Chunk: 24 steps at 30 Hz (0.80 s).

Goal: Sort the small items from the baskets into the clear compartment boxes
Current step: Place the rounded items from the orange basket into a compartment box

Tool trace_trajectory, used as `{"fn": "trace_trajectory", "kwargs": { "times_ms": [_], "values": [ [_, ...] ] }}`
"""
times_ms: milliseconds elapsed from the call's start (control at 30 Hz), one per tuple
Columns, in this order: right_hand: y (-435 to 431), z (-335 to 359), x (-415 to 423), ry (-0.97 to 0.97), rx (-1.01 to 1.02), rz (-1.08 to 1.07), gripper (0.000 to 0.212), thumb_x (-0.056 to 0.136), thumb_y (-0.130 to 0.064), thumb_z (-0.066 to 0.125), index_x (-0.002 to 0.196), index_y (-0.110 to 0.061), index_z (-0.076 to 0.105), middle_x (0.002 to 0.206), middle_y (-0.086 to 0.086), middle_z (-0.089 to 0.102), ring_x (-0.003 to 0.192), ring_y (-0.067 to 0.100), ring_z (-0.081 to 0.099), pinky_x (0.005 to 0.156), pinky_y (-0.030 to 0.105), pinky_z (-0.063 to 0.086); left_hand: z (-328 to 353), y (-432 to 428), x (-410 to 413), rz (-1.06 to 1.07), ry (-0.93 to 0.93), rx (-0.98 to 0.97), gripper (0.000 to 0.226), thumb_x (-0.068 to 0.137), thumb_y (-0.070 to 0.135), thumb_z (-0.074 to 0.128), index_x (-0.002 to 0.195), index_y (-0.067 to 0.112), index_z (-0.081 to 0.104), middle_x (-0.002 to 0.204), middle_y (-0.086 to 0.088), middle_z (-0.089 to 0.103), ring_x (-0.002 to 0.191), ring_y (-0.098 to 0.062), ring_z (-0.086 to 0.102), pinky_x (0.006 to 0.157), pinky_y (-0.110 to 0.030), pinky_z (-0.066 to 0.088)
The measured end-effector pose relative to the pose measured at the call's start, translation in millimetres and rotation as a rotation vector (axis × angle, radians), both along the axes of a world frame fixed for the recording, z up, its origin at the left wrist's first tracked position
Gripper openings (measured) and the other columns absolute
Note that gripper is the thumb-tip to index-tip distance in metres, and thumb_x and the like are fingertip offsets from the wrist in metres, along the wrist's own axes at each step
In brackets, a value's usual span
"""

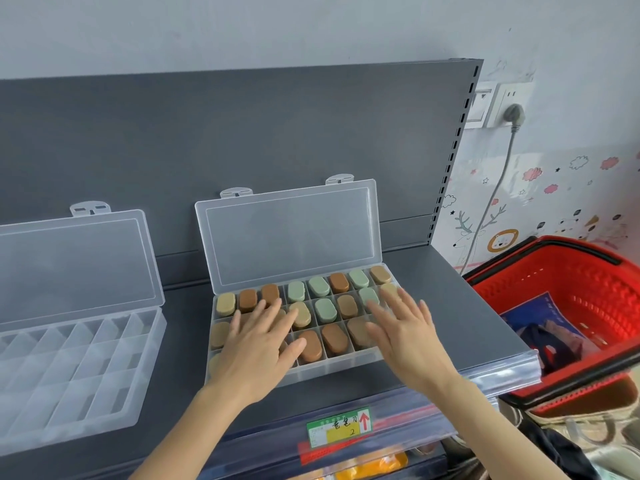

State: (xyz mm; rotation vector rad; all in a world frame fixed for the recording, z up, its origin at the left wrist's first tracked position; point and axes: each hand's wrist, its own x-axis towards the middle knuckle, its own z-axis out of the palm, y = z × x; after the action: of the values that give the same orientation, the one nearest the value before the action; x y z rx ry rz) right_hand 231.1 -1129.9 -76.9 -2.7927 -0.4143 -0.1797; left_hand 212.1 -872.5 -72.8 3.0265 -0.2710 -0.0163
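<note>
Hands are laid flat, palms down, nothing gripped by either. The left hand is spread with straight fingers over the left-middle cells of the clear compartment box. The right hand is spread the same way over the right end cells. The fingertips of the right hand are seen on a pale green piece in the middle row. The oval blocks are set one per cell (tan, brown, rust, pale green). The back row is fully visible; the middle and front rows are partly hidden under the palms. Firm pressing cannot be told from light resting.

The box lid is stood up open behind the cells, leaned toward the grey back panel. The box is placed on the grey shelf, near its front edge. A second clear box is placed to the left on the same shelf, apart from the first, with its lid also raised.

A price label is fixed in the shelf strip just below the hands. A red basket is seen past the right end of the shelf, with a blue printed packet and dark items inside. A grey plug is set in a wall socket above.
</note>
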Motion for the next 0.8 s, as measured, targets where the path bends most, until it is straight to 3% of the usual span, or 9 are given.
{"fn": "trace_trajectory", "kwargs": {
  "times_ms": [133,300,433,600,800],
  "values": [
    [1,-5,6,0.057,-0.141,-0.067,0.084,0.078,-0.067,-0.015,0.148,-0.039,0.023,0.159,-0.007,0.013,0.146,0.030,0.006,0.117,0.050,0.009,-6,5,-3,0.045,-0.019,0.031,0.090,0.067,0.078,-0.025,0.148,0.046,-0.005,0.151,0.014,-0.018,0.146,-0.017,-0.012,0.115,-0.045,-0.007],
    [6,-6,7,0.055,-0.166,-0.088,0.085,0.079,-0.067,-0.015,0.148,-0.038,0.026,0.158,-0.007,0.020,0.146,0.029,0.012,0.116,0.046,0.015,-10,7,3,0.042,-0.065,0.048,0.075,0.081,0.073,-0.009,0.149,0.045,0.001,0.160,0.009,-0.001,0.148,-0.017,-0.005,0.114,-0.040,-0.005],
    [7,-5,9,0.050,-0.142,-0.082,0.082,0.083,-0.066,-0.009,0.145,-0.035,0.034,0.156,-0.004,0.028,0.145,0.031,0.018,0.114,0.048,0.021,-11,9,7,0.034,-0.073,0.059,0.077,0.080,0.074,-0.013,0.149,0.044,0.003,0.160,0.009,0.002,0.148,-0.018,-0.002,0.114,-0.040,-0.005],
    [5,-2,10,0.073,-0.150,-0.065,0.086,0.078,-0.067,-0.015,0.147,-0.036,0.025,0.158,-0.005,0.018,0.146,0.030,0.010,0.116,0.054,0.010,-8,9,7,0.041,-0.052,0.049,0.084,0.073,0.076,-0.022,0.149,0.045,-0.002,0.160,0.009,-0.004,0.147,-0.016,-0.007,0.113,-0.041,-0.009],
    [9,14,16,0.077,-0.013,-0.031,0.056,0.096,-0.054,0.017,0.147,-0.033,0.024,0.158,-0.004,0.014,0.146,0.028,0.004,0.114,0.060,0.003,7,12,1,0.117,-0.095,-0.033,0.088,0.072,0.076,-0.020,0.150,0.040,0.000,0.159,0.008,-0.007,0.144,-0.012,-0.015,0.116,-0.044,-0.009]
  ]
}}
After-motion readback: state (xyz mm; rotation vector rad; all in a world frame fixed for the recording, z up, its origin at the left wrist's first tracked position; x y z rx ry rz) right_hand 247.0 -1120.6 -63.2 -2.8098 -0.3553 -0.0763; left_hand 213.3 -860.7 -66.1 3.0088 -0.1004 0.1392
